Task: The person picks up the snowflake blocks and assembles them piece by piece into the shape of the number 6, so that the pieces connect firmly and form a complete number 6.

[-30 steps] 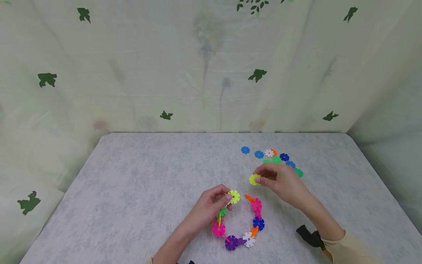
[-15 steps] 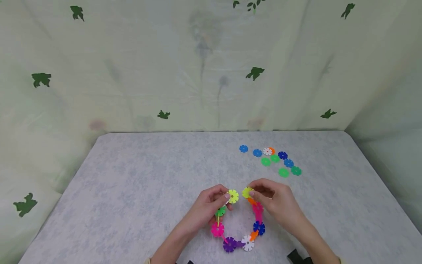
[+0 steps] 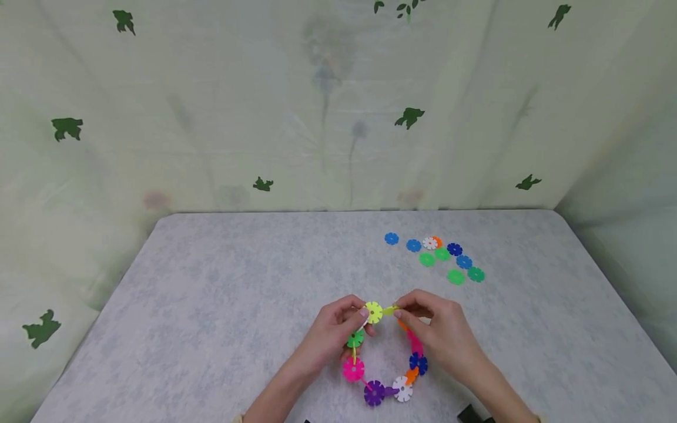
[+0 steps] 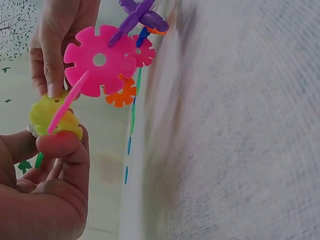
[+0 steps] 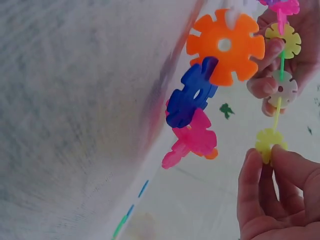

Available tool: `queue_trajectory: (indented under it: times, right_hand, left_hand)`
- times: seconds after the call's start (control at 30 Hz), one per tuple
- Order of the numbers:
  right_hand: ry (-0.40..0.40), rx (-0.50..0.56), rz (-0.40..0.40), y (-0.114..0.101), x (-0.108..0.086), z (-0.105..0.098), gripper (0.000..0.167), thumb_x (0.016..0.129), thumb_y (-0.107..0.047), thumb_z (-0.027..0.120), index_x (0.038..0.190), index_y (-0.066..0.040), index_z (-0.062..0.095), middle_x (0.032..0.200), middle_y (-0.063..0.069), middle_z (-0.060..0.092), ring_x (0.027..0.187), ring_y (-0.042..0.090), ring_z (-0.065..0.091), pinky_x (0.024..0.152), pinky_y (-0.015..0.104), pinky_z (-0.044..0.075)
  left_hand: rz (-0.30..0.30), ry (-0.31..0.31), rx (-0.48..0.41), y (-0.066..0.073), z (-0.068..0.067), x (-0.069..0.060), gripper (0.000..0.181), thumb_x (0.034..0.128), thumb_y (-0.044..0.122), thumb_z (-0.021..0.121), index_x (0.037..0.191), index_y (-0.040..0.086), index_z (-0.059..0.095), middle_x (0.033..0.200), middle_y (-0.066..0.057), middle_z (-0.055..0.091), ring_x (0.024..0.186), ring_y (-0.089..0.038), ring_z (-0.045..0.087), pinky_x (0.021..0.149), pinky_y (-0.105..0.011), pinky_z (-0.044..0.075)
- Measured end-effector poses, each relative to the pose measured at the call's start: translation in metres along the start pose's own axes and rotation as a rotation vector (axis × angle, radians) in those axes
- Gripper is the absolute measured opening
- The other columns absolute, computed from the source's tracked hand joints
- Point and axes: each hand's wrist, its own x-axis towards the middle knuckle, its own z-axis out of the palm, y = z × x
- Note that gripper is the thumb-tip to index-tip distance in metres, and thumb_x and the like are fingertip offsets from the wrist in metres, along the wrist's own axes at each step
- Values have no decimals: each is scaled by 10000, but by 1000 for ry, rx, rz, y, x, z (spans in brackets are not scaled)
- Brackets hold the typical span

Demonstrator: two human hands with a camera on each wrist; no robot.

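Flower-disc chain [image 3: 374,393] curves between both hands in the head view, the left hand [image 3: 335,329] gripping it beside one yellow disc [image 3: 374,312], the right hand [image 3: 446,329] pinching another yellow disc [image 3: 390,310]; loose discs [image 3: 426,259] lie farther back on the table [image 3: 238,294]. Left wrist: a pink disc [image 4: 92,65] shows near the camera. Right wrist: orange disc [image 5: 240,55] overlaps blue disc [image 5: 187,102].

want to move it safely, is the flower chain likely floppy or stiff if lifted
The chain likely flexes somewhat, since its discs only slot together at their edges. It should be light, as edge-on discs look thin.
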Motion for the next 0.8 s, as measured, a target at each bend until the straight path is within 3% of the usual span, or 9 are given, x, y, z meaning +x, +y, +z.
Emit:
queue_trajectory:
  times: [0.17,0.4,0.57,0.8]
  right_hand:
    - [9,15,-41,1,-2,3,184,874,-30,734,900,-207,689,887,-88,691,823,37,658,768,269,557]
    - [10,48,-141,4,-3,5,253,852,66,716,903,-180,694,903,-68,680,841,76,656,753,290,566]
    - [11,35,-109,3,-3,5,314,848,65,720,886,-245,691,896,-96,683,826,61,654,746,278,564]
    - [-39,99,-80,5,0,2,264,856,14,737,983,-213,696,991,-88,674,929,87,661,803,260,550]
  left_hand:
    - [4,-2,-15,-1,1,0,250,1006,265,578,1067,25,607,871,-146,683,456,-102,426,393,-205,368]
    - [37,-17,-96,-6,7,1,234,1016,191,557,939,-26,518,872,-206,659,442,-109,453,386,-213,355]
    - [43,-11,-120,-8,11,3,233,1014,177,559,920,-26,494,844,-179,654,433,-110,450,382,-221,352]
    - [17,5,-151,-10,16,4,181,999,185,570,1013,10,526,825,-126,646,513,-136,547,382,-225,398]
